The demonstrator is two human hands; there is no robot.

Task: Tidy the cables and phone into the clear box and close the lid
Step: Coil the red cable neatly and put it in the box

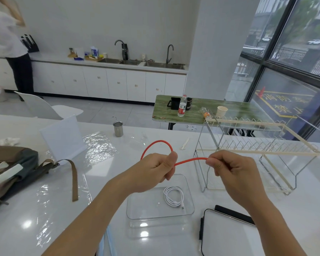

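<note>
both hands were raised above the white table (174,137), each pinching the red cable (188,160). the left hand (151,172) had its fingers curled round the cable, thumb pressed on top, and a loop of red arched up and over behind it. the right hand (233,172) nipped the cable between thumb and forefinger, its other fingers curled in, so a short red stretch ran between the two hands.

directly below them sat the clear box (131,209), open-topped, with a coiled white cable (174,197) lying inside towards its right side. to the right of the box, near the bottom edge, lay a flat clear panel with a dark rim (227,235), possibly the lid, though the glare made that hard to judge. a black slab (235,214) poked out from under its far edge, likely the phone.

a wire dish rack (257,154) stood on the table to the right, behind the right hand. to the left lay a brown and dark bag (13,169) with a strap trailing out, beside crinkled plastic film (98,146) and a white upright panel (63,137). a small metal cup (118,128) stood further back.
</note>
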